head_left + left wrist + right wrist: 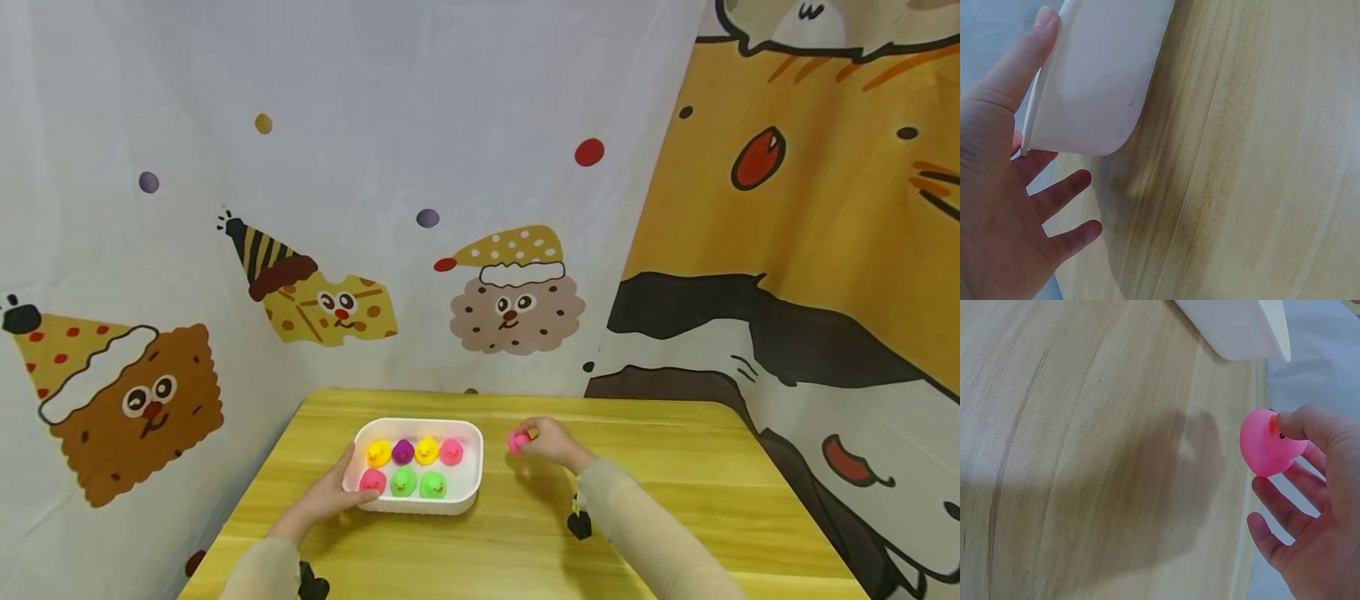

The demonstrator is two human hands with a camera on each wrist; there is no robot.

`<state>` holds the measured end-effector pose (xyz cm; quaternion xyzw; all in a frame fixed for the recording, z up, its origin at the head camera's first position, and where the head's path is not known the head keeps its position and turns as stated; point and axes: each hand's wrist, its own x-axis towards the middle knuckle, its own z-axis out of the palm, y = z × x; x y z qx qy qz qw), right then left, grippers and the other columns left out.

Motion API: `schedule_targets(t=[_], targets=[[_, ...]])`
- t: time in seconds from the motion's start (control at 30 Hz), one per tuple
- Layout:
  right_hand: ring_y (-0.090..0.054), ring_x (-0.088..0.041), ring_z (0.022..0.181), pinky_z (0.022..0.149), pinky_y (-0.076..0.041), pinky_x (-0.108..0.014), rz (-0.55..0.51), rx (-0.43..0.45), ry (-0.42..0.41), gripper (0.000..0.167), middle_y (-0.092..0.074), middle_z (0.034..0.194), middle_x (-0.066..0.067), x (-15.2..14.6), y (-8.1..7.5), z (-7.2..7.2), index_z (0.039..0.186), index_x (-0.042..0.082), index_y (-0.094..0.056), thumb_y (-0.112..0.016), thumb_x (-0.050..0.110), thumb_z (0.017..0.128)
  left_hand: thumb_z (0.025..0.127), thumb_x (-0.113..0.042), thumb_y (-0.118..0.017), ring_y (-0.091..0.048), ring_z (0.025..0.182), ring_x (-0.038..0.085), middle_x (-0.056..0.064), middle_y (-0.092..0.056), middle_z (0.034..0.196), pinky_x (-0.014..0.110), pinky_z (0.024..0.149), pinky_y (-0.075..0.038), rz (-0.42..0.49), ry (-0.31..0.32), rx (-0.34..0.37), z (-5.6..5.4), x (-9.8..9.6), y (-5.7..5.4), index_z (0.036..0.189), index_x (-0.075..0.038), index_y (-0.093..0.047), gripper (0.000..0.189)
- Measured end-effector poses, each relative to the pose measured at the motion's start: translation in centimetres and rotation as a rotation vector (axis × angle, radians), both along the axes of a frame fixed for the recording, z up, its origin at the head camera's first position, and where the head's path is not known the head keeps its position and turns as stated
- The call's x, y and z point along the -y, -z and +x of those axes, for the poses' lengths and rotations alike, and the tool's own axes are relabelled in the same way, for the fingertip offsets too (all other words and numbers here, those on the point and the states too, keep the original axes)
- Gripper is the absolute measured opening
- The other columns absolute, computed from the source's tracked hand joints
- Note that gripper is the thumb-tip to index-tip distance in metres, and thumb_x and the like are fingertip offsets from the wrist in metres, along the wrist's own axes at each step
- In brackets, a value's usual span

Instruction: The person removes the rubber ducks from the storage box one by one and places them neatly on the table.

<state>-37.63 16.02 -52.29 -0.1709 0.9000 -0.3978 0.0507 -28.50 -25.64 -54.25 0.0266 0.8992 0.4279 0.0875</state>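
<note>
A white plastic box (468, 492) stands on the table holding several rubber ducks in two rows: an orange-yellow duck (378, 453), a purple duck (403, 452), a yellow duck (427, 451), pink ones and green ones such as the green duck (403, 481). My left hand (330, 490) grips the box's left end, thumb along the near rim; its lower fingers are spread free in the left wrist view. Right of the box, my right hand (553, 442) pinches a pink rubber duck (1263, 447) between thumb and fingers, held above the tabletop.
The wooden table (645, 500) has rounded far corners. Behind it hangs a white cloth (360, 125) printed with cartoon figures. A small dark object (579, 525) hangs beneath the right wrist, another dark object (312, 582) at the left wrist.
</note>
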Motion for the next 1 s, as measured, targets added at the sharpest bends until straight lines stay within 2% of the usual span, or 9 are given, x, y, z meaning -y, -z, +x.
schedule_targets(t=[0.2,0.47,0.73,1.0], targets=[[-0.056,-0.016,0.077,0.064,-0.052,-0.027,-0.035,0.002,-0.003,0.028,-0.067,0.103,-0.012,0.0,1.3,-0.2,0.104,-0.004,-0.068,-0.073,0.001,0.076,0.081,-0.041,-0.077,-0.027,0.134,0.054,0.031,-0.017,0.153,0.068,0.105,-0.024,-0.013,-0.004,0.004,0.1,-0.1,0.1,0.154,-0.001,-0.003,0.112],[-0.060,-0.020,0.082,0.069,-0.055,-0.030,-0.089,0.041,0.011,0.030,-0.066,0.104,-0.017,-0.1,2.4,-0.2,0.104,-0.006,-0.068,-0.073,-0.003,0.074,0.080,-0.039,-0.078,-0.027,0.134,0.054,0.032,-0.016,0.153,0.066,0.105,-0.025,-0.014,0.000,0.005,0.0,-0.2,-0.1,0.154,-0.001,-0.003,0.112],[-0.060,-0.020,0.083,0.072,-0.054,-0.030,-0.084,0.032,0.006,0.027,-0.067,0.101,-0.016,0.0,2.8,-0.3,0.100,-0.007,-0.068,-0.073,-0.005,0.074,0.080,-0.038,-0.079,-0.027,0.134,0.053,0.033,-0.016,0.152,0.065,0.106,-0.024,-0.018,0.007,-0.008,0.0,-0.3,-0.1,0.154,0.000,-0.003,0.112],[-0.061,-0.024,0.091,0.077,-0.054,-0.035,-0.083,0.045,-0.012,0.027,-0.066,0.102,-0.014,0.1,3.4,-0.5,0.102,-0.005,-0.069,-0.073,-0.004,0.075,0.080,-0.038,-0.079,-0.025,0.135,0.053,0.031,-0.015,0.154,0.066,0.107,-0.022,-0.009,-0.007,0.006,0.0,-0.3,0.0,0.154,-0.001,-0.002,0.113]])
